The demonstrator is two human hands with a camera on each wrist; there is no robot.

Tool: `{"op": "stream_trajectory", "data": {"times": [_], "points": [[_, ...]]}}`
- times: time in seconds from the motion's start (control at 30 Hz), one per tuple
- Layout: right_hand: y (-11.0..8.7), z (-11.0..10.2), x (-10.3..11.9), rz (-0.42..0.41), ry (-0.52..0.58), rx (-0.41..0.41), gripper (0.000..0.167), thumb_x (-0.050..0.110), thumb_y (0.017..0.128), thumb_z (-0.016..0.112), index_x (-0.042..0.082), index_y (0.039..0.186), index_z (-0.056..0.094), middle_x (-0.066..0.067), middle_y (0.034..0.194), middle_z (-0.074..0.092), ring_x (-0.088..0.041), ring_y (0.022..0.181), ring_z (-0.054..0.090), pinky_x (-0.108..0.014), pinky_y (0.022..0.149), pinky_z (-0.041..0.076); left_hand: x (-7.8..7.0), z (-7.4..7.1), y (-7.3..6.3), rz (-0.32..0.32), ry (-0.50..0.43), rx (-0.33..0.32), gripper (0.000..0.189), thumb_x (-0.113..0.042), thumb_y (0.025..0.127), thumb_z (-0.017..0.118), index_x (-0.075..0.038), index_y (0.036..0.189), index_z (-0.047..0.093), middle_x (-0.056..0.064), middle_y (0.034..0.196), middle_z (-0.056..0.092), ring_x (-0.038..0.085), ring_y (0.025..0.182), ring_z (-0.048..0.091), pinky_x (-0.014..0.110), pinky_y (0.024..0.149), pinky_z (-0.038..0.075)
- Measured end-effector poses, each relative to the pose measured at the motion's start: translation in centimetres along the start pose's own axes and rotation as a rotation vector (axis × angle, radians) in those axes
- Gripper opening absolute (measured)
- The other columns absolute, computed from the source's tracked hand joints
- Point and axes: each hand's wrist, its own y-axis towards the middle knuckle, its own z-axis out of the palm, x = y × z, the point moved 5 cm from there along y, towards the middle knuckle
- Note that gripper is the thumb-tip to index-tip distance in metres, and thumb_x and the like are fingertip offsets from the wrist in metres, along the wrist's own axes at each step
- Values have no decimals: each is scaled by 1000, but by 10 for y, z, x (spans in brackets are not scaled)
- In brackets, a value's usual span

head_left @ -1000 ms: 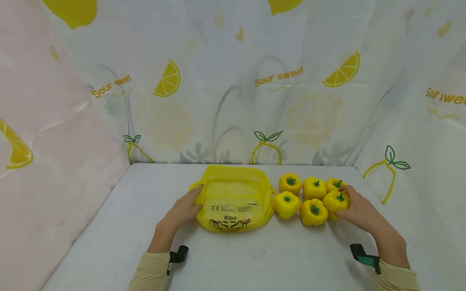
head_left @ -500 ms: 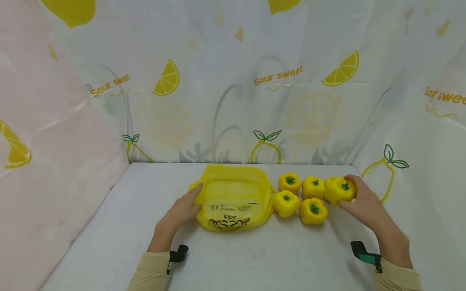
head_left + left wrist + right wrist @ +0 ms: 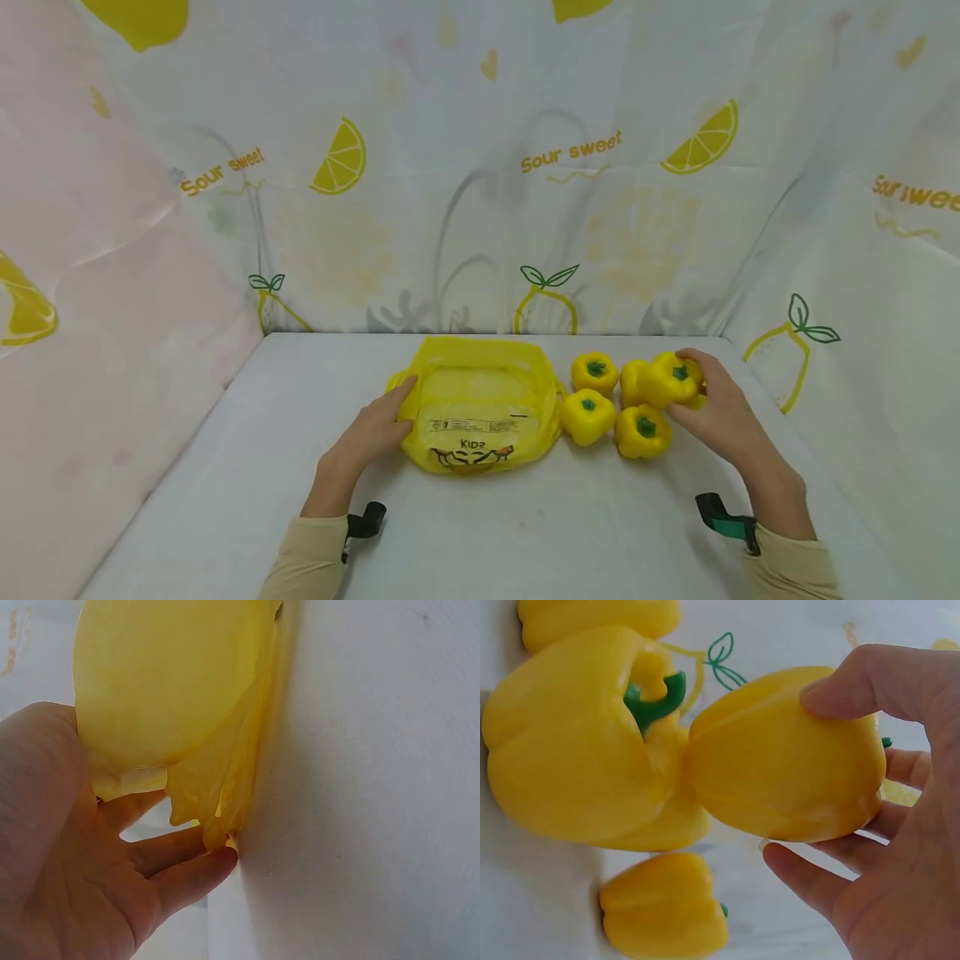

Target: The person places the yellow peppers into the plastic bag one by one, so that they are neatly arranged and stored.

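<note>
My right hand (image 3: 708, 404) grips a yellow bell pepper (image 3: 672, 379), thumb on one side and fingers on the other. This pepper (image 3: 787, 754) is raised and overlaps another bell pepper (image 3: 632, 382) in the head view. My left hand (image 3: 375, 423) rests at the left side of a yellow plastic bag (image 3: 480, 392) printed with "KIDS" lettering. In the left wrist view its fingers (image 3: 191, 877) are extended, with fingertips at the bag's crumpled lower edge (image 3: 217, 795). The bag lies on the table, mouth side unclear.
More bell peppers stand between the bag and my right hand: a back one (image 3: 595, 373), a front one beside the bag (image 3: 588, 418) and a front one nearer the hand (image 3: 642, 432). A lemon-print curtain (image 3: 450, 167) rises behind the white table (image 3: 525, 533).
My right hand has lifted a bell pepper from the right end of the front row, carrying it up and then leftward. The left hand and the bag stay in place.
</note>
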Motion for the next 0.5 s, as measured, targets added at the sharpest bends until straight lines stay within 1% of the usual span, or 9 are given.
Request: {"op": "stream_trajectory", "data": {"times": [0.13,0.3,0.5], "points": [[5,6,8,-16,28,4,75,10,83,68,2,149,30,-26,146,38,-41,121,44,-66,101,41,1,0,1,0,-13,-7,72,-18,94,51,-21,160,21,10,165,27,36,152,25,58,123,21],[12,15,20,-47,66,-1,74,8,83,68,4,148,32,-24,146,39,-40,122,44,-66,104,41,1,2,3,-3,-16,-13,72,-18,95,52,-20,160,22,10,165,27,36,152,25,58,123,21],[21,37,37,-75,128,43,73,10,84,69,8,148,34,-19,150,37,-38,129,41,-65,107,39,1,1,1,-9,-2,-19,72,-18,94,52,-20,160,23,10,165,27,36,151,26,57,123,22]]}}
